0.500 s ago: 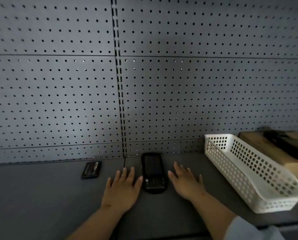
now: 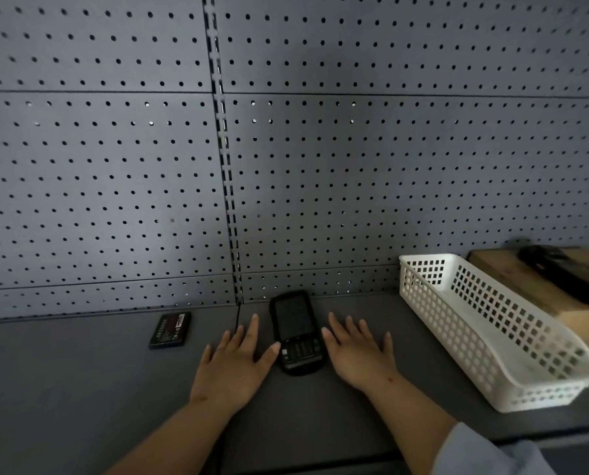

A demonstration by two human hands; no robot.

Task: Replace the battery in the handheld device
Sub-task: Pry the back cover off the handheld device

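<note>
A black handheld device [image 2: 296, 332] with a dark screen and a small keypad lies face up on the grey shelf, near the pegboard wall. My left hand [image 2: 233, 366] rests flat on the shelf just left of it, fingers spread, thumb nearly touching its lower edge. My right hand [image 2: 356, 353] lies flat just right of the device, fingers apart. Neither hand holds anything. A flat black battery pack [image 2: 170, 330] with a printed label lies on the shelf further left, apart from both hands.
A white perforated plastic basket [image 2: 491, 332] stands on the shelf to the right. Behind it a brown cardboard box [image 2: 512, 269] carries another black device [image 2: 567, 272]. A grey pegboard wall [image 2: 286, 149] rises behind the shelf. The shelf's front edge runs near the bottom right.
</note>
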